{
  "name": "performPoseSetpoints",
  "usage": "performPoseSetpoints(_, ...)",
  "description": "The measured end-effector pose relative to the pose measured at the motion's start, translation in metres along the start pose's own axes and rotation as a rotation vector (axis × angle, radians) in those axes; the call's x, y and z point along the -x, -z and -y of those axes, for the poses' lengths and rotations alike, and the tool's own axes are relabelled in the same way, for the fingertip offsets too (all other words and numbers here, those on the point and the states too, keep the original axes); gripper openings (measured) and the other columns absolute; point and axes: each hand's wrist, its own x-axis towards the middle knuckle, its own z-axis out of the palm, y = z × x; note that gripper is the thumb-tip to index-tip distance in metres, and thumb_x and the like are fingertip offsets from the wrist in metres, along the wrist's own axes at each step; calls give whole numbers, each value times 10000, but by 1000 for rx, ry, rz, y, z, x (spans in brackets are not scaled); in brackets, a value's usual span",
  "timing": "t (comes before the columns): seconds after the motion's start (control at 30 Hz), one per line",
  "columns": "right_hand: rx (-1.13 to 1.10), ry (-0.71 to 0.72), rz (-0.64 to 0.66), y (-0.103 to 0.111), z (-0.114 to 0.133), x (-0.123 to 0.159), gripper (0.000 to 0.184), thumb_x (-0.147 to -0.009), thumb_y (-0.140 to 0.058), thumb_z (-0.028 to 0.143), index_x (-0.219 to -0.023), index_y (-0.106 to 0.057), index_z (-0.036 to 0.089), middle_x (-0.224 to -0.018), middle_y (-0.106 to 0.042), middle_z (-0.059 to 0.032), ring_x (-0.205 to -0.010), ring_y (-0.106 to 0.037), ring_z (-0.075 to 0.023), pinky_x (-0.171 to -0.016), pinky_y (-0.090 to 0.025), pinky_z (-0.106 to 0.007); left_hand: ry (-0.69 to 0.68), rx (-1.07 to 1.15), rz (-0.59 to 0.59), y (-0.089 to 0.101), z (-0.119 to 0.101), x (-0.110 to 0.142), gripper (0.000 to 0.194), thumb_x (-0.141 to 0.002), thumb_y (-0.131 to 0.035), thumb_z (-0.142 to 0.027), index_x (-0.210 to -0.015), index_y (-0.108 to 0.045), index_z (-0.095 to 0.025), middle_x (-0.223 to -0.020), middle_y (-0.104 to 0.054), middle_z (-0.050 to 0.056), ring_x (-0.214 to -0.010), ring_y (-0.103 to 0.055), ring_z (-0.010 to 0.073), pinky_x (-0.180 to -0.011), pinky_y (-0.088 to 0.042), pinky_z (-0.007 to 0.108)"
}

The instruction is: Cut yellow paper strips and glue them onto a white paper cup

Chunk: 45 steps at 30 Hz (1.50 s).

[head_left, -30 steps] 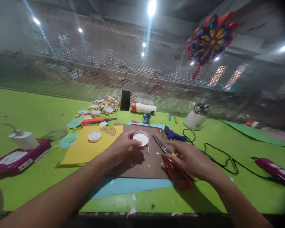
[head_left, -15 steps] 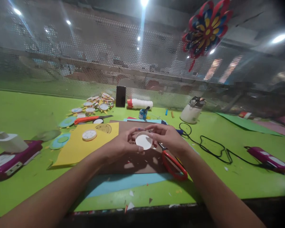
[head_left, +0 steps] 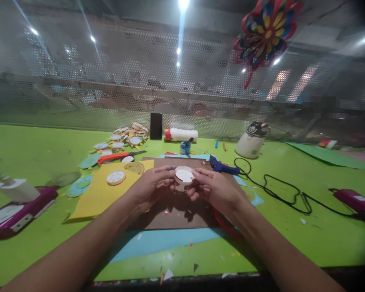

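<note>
Pinching a white disc between them, left hand one side, right hand opposite

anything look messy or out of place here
Yes: loose paper scraps litter the brown board and the front of the green table, looking untidy. An orange knife also lies with its blade bare. I see no clear damage on the white disc held by the left hand and right hand.
</note>
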Motion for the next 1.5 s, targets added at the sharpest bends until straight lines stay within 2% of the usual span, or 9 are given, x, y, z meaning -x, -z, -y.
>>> performPoseSetpoints(0.17,-80,-1,-12,-6,-2,2,245,-816,-636,285,-966,-577,101,-672,-696,-81,-519,-638,-115,-490,-524,-206,-20,65,51,-3,4,0,134,-784,-628,-184,-864,-695,-100,-825,-674,73,-671,-590,98,-616,-488,172)
performPoseSetpoints(0.4,-129,42,-29,-9,-2,1,265,-827,-629,288,-1003,-572,98,-652,-680,-60,-511,-621,-101,-476,-509,-192,-32,68,125,-5,11,0,277,-830,-582,-253,-1087,-605,-155,-1105,-637,136,-959,-630,207,-861,-493,316)
performPoseSetpoints(0.53,-107,68,-22,-8,-5,-1,300,-810,-647,311,-1016,-575,105,-633,-666,-43,-489,-596,-93,-446,-483,-185,-42,84,138,-7,14,-1,262,-842,-571,-267,-1081,-587,-162,-1095,-634,140,-941,-638,209,-904,-474,358)
performPoseSetpoints(0.77,26,83,-19,-12,-9,-1,331,-822,-594,381,-1039,-564,133,-628,-631,-22,-490,-566,-90,-444,-453,-195,-64,119,157,-11,11,2,190,-844,-569,-278,-1016,-583,-198,-990,-643,77,-862,-638,175,-841,-509,344)
performPoseSetpoints(0.97,360,123,-138,-9,16,14,362,-874,-441,453,-1073,-536,166,-715,-586,-29,-558,-546,-117,-518,-449,-258,-88,198,93,-6,3,1,245,-826,-599,-235,-1061,-569,-173,-1057,-645,110,-931,-659,209,-891,-498,335)
performPoseSetpoints(1.1,815,89,-189,19,36,44,360,-802,-535,434,-992,-623,141,-737,-601,-55,-629,-547,-166,-613,-429,-312,-103,249,37,-2,-6,2,312,-825,-592,-167,-1131,-541,-199,-1143,-617,117,-969,-656,216,-795,-539,251)
performPoseSetpoints(1.23,1272,48,-213,49,37,75,269,-700,-625,358,-879,-700,172,-797,-579,-86,-761,-520,-248,-693,-363,-357,-136,299,48,-2,-12,4,270,-852,-545,-156,-1121,-554,-176,-1138,-619,139,-967,-656,228,-737,-560,236)
performPoseSetpoints(1.37,1503,-34,-138,54,23,85,395,-717,-570,254,-1108,-629,242,-938,-605,-95,-792,-556,-252,-679,-368,-336,-129,324,78,-5,-14,6,272,-874,-510,-179,-1141,-546,-146,-1114,-627,166,-980,-648,239,-742,-562,243)
performPoseSetpoints(1.5,1617,-113,-177,50,14,74,598,-670,-555,162,-1258,-501,256,-986,-623,-103,-870,-575,-270,-650,-379,-308,-146,321,110,-5,-17,8,319,-863,-526,-177,-1182,-521,-172,-1120,-626,151,-971,-650,245,-753,-560,266)
